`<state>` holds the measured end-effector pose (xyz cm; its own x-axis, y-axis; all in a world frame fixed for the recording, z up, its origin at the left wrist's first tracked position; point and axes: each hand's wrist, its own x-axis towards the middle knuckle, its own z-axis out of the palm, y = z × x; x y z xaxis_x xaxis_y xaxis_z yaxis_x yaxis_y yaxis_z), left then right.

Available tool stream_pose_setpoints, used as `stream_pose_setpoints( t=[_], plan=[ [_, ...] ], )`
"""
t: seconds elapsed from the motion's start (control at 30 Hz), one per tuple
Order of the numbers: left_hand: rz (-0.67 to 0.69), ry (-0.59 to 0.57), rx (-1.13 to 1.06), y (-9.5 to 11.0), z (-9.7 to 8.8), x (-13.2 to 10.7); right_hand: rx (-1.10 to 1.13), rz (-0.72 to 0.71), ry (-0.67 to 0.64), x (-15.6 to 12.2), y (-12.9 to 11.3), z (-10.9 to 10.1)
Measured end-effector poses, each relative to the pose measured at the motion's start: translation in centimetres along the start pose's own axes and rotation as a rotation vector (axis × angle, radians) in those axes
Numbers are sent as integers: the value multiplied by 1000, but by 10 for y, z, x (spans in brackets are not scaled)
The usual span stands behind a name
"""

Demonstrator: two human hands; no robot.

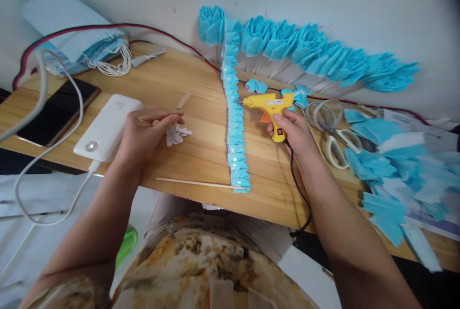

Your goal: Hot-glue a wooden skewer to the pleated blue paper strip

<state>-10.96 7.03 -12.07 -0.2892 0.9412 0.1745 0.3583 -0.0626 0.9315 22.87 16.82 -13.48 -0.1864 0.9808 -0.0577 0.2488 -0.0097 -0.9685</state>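
Note:
My right hand grips the handle of a yellow hot glue gun with an orange trigger. Its nozzle points left at a long strip of pleated blue material, close to it; whether they touch I cannot tell. A thin wooden stick lies crosswise with its right end on the strip's near end. My left hand is closed in a pinch beside small white scraps. What its fingertips hold, if anything, is too small to make out.
Blue paper-like flowers line the wall. Scissors, a tape roll and blue cut pieces lie right. On the left are a white power bank, a phone and stacked face masks. The gun's black cord hangs over the table edge.

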Motion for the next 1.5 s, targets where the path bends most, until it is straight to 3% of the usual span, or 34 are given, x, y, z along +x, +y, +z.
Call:
stream_pose_setpoints(
  t=[0.4, 1.03, 1.3, 1.5],
  plan=[
    [15, 97, -6, 3, -3, -1, -19, -7, 1, 0, 0, 2],
    [134, 67, -45, -13, -1, 3, 8, -1, -2, 0, -1, 3],
    [95, 145, 13, 0, 0, 1, 51, -72, -21, 2, 3, 6],
    [172, 222, 13, -7, 0, 4, -21, -165, 12, 4, 7, 10]
  ],
)
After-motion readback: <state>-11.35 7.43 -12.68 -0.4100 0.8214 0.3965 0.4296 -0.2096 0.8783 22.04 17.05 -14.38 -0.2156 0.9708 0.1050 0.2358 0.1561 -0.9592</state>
